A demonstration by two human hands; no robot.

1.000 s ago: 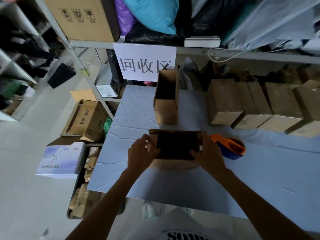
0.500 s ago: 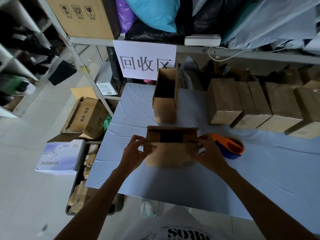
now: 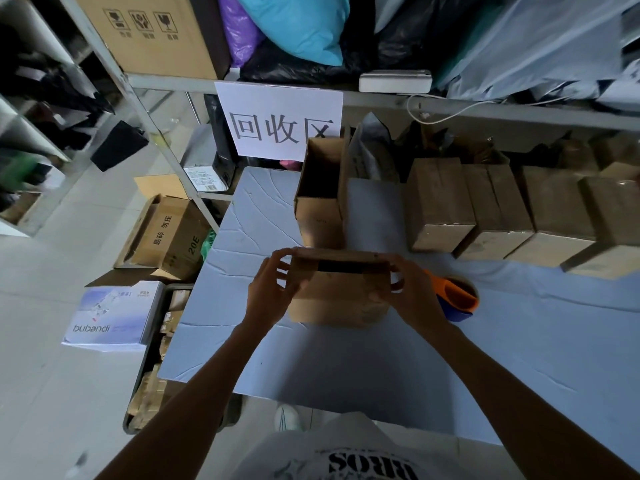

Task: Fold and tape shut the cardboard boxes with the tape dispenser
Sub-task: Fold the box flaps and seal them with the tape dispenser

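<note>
A small brown cardboard box (image 3: pixel 337 299) stands on the blue-grey table (image 3: pixel 381 358) in front of me. Its top flaps are nearly folded down, leaving a narrow dark slit along the top. My left hand (image 3: pixel 273 289) grips the box's left end, fingers curled over the left flap. My right hand (image 3: pixel 412 292) grips the right end the same way. The orange and blue tape dispenser (image 3: pixel 453 297) lies on the table just right of my right hand, partly hidden by it.
An open box (image 3: pixel 320 202) stands upright behind the held box. Several closed boxes (image 3: pixel 440 206) line the back right under a shelf (image 3: pixel 485 109) with a paper sign (image 3: pixel 280 123). Left of the table are floor cartons (image 3: pixel 166 237), a white box (image 3: pixel 110 317) and a bin (image 3: pixel 152 358).
The box's top has gone from wide open to almost folded shut. Both hands moved up and slightly away with the flaps, staying on the two ends.
</note>
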